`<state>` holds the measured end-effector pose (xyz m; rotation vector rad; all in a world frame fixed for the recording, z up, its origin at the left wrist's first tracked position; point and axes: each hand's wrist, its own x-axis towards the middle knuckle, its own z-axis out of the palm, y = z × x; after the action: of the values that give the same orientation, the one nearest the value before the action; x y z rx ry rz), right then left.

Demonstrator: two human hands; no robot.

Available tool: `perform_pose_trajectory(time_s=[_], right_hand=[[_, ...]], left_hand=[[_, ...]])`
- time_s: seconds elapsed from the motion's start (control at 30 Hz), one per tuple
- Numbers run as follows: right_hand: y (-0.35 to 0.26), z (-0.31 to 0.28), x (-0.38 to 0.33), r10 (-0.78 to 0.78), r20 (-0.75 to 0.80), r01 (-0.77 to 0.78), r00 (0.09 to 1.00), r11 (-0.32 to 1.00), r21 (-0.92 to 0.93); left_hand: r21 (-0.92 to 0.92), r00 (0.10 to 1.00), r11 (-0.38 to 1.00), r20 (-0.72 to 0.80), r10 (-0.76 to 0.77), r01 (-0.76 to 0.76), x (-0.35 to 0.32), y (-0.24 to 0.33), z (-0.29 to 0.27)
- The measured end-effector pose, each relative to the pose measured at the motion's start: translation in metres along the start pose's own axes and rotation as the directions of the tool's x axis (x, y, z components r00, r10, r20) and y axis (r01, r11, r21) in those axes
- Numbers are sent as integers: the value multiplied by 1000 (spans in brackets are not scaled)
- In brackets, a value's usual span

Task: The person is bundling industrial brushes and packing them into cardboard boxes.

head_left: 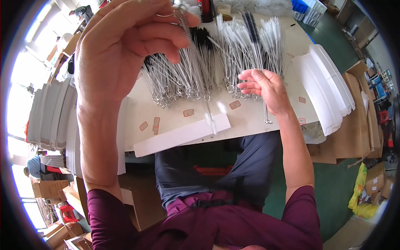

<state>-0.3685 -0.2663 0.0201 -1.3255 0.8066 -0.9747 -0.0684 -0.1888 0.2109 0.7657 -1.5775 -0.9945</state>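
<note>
The person is sitting at a white table (266, 118), and both bare hands are up over the work. The left hand (125, 50) is raised close to the camera, its fingers curled and pinching the ring end of a thin wire brush (199, 71), which is hanging down from the thumb and forefinger toward the table. The right hand (264, 89) is lying farther out, resting at the near edge of a heap of wire brushes (216, 62) with white and black bristles; its fingers are bent and touching the looped wire handles, though I cannot tell whether it is actually gripping one. One more brush (266, 112) is lying just under that hand's wrist. Between the two hands, nearer the person, a long white card strip (181, 135) is sitting at the table edge. Stacks of white card (329, 87) are standing beyond the right hand, and more stacks (52, 112) outside the left arm.
</note>
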Motion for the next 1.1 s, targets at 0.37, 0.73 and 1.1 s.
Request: perform_pose_trajectory(time_s=[0.37, 0.73, 1.1], right_hand=[[-12, 53, -44, 68, 548, -340, 834, 845, 413], [21, 49, -96, 294, 489, -447, 821, 864, 231], [34, 50, -123, 374, 418, -462, 828, 877, 130]], left_hand=[[-351, 958, 900, -27, -287, 260, -25, -53, 33], [53, 940, 940, -82, -332, 337, -59, -99, 19], [266, 924, 893, -227, -309, 364, -81, -119, 28]])
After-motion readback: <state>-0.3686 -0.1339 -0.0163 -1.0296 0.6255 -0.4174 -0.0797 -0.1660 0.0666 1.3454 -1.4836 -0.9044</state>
